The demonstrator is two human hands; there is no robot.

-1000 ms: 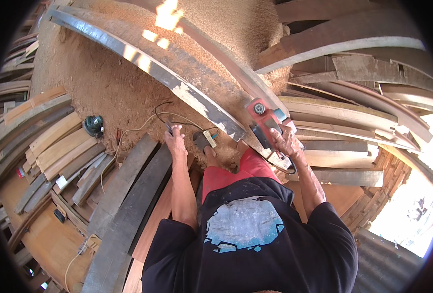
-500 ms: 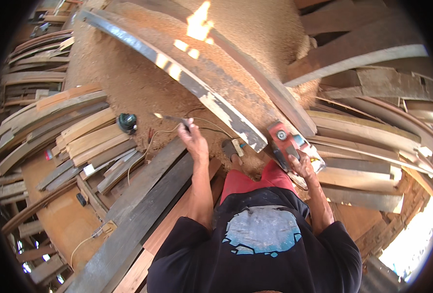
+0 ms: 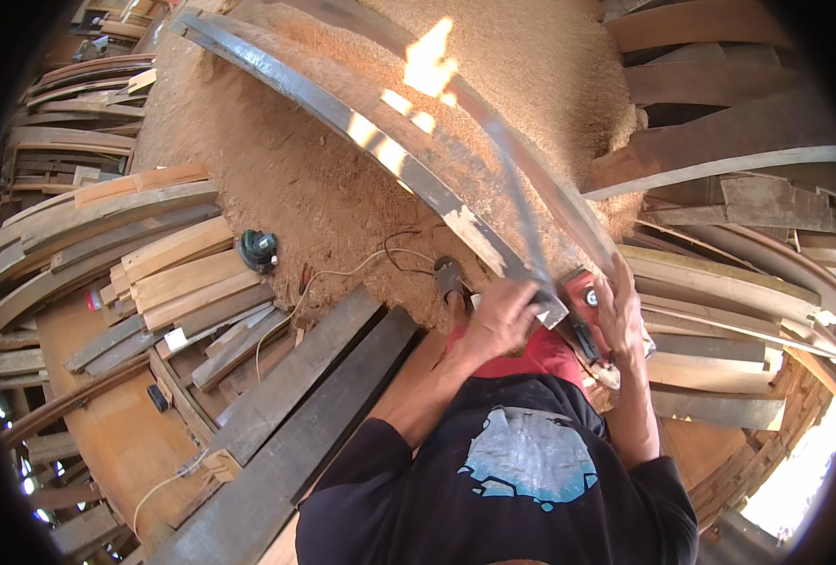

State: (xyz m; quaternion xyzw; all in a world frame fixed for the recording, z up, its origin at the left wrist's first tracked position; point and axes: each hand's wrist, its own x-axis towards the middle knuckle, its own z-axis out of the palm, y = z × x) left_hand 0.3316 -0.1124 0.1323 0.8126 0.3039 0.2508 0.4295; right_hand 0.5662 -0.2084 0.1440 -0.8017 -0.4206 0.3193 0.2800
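Note:
A long curved wooden beam (image 3: 427,193), its upper face dark with a pale bare patch, runs from the far left to its near end in front of me. By that end my left hand (image 3: 507,318) is closed around a long thin grey tool (image 3: 521,202). Motion smears the tool, so its kind cannot be made out. Just right of the beam end sits a red power planer (image 3: 580,290), partly hidden. My right hand (image 3: 623,311) lies along the planer's right side with its fingers stretched out.
A second curved beam (image 3: 540,179) lies beyond the first, on ground covered with sawdust (image 3: 276,141). Dark planks (image 3: 342,377) stand at my left. A green power tool (image 3: 258,250) and a pale cord (image 3: 342,273) lie further left. Curved timbers (image 3: 719,273) are stacked on the right.
My left hand has swung right to the beam end with the thin tool. My right hand has left the planer's handle, its fingers now straightened along the planer's side. The view has shifted slightly.

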